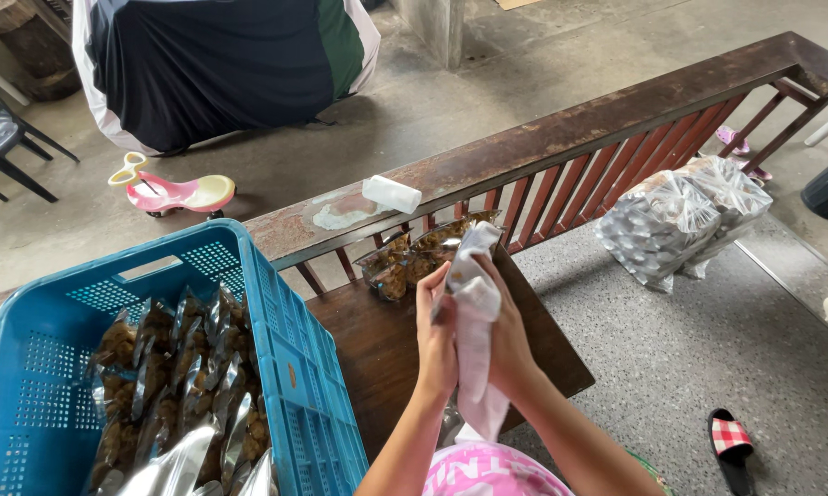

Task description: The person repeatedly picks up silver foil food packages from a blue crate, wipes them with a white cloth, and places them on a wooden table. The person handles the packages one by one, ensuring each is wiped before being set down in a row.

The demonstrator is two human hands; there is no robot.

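My left hand and right hand clasp a limp white cloth beside the blue crate; I judge it light, best pinched mid-length.

Blue crate: perforated moulded plastic, slight sheen. Snack packets inside: glossy clear film, crinkled. Bench: dark varnished wood, worn; top rail scuffed, pale patch near left. White cloth between left hand and right hand: soft, matt. Floor: rough speckled concrete.
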